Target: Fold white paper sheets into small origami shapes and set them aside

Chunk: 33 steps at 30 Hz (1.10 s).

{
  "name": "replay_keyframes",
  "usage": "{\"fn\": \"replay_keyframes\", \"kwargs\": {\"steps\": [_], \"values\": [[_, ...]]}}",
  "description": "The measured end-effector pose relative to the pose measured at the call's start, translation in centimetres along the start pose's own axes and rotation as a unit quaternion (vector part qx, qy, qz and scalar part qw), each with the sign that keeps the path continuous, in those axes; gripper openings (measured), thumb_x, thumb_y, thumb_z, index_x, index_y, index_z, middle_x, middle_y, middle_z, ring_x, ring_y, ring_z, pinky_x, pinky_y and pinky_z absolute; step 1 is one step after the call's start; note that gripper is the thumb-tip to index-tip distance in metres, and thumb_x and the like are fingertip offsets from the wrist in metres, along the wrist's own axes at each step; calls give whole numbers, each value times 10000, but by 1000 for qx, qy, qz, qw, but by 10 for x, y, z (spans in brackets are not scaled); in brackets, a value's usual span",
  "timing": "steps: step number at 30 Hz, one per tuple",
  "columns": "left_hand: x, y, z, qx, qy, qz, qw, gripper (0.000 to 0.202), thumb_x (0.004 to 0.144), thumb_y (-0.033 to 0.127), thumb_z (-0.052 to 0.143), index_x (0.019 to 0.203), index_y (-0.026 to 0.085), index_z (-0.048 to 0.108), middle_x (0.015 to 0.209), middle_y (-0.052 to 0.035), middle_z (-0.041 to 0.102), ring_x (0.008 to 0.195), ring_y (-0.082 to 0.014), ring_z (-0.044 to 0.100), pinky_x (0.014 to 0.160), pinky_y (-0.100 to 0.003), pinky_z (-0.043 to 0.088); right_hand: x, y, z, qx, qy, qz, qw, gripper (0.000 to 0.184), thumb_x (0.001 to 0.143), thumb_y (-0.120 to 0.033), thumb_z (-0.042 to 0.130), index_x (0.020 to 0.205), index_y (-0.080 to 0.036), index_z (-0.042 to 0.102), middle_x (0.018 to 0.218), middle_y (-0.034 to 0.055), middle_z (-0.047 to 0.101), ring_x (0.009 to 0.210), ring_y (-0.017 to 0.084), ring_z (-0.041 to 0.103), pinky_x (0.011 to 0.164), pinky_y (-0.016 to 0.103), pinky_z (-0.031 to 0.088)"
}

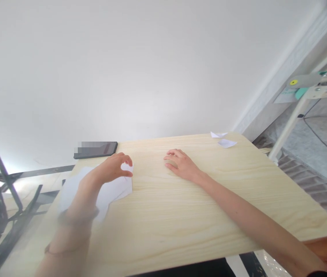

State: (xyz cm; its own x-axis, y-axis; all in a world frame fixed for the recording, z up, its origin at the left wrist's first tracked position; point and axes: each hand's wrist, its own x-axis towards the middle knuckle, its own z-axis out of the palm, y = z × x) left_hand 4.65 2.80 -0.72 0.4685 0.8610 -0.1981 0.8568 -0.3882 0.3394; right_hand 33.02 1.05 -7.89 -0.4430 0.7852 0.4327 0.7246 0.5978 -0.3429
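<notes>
White paper sheets (pixel 114 191) lie overlapping on the left side of the wooden table. Over them hovers or rests my left hand (pixel 110 169), its thumb and fingers curved apart with nothing between them; whether it touches the paper I cannot tell. My right hand (pixel 182 164) is at the middle of the tabletop, palm down, fingers spread and holding nothing. Two small folded white papers sit at the far right corner: one shaped like a little boat (pixel 219 135), and a second folded paper (pixel 227 143) just in front of it.
A dark phone or tablet (pixel 101 150) lies at the table's (pixel 163 227) back left corner. The white wall (pixel 152 69) rises behind the table. To the right stands a white metal frame (pixel 292 123); at left is a dark metal rack (pixel 0 169).
</notes>
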Motion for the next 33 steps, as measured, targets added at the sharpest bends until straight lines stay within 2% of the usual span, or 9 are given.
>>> {"fn": "replay_keyframes", "kwargs": {"steps": [3, 8, 14, 19, 26, 33], "values": [[-10, -14, 0, -20, -48, -42, 998, 407, 595, 477, 606, 937, 264, 550, 1006, -26, 529, 954, -229, 487, 775, -315, 400, 3, -5, 3, 6, -5, 1, 1000, 230, 812, -295, 472, 1003, -230, 585, 1066, 62, 508, 980, 186, 472, 886, 367, 392], [-14, -19, 6, -27, -113, -15, 993, 458, 521, 400, 670, 959, 330, 557, 1072, 0, 475, 1012, -237, 432, 805, -318, 381, 0, -6, 0, 13, 0, 15, 1000, 228, 817, -269, 460, 999, -214, 584, 1039, 71, 518, 979, 191, 468, 890, 364, 389], [-13, -25, 9, -26, -86, 33, 995, 351, 550, 334, 655, 895, 328, 585, 1022, 1, 497, 983, -233, 426, 781, -316, 382, 0, -8, -3, 16, 1, 8, 1000, 221, 824, -263, 446, 990, -219, 584, 1012, 63, 536, 975, 194, 468, 899, 366, 385], [-11, -23, 6, -27, -86, 67, 994, 249, 572, 364, 655, 812, 313, 611, 942, 16, 551, 952, -217, 437, 792, -301, 360, -1, -8, -3, 24, 7, 9, 1000, 230, 820, -259, 449, 1006, -235, 582, 1012, 61, 538, 986, 204, 468, 893, 383, 391], [-4, -27, 5, -33, -92, 79, 992, 228, 580, 425, 648, 754, 282, 611, 840, 20, 606, 934, -220, 439, 826, -331, 307, -1, -8, -2, 17, 4, 10, 1000, 233, 819, -254, 449, 1001, -220, 590, 1007, 59, 542, 974, 199, 468, 893, 368, 393], [-3, -28, 8, -36, -63, 81, 994, 222, 615, 447, 626, 759, 278, 612, 851, 16, 621, 968, -225, 447, 873, -352, 287, 0, -8, -2, 19, 8, 4, 1000, 233, 826, -257, 439, 999, -227, 592, 1006, 62, 540, 970, 203, 472, 886, 381, 397]]}}
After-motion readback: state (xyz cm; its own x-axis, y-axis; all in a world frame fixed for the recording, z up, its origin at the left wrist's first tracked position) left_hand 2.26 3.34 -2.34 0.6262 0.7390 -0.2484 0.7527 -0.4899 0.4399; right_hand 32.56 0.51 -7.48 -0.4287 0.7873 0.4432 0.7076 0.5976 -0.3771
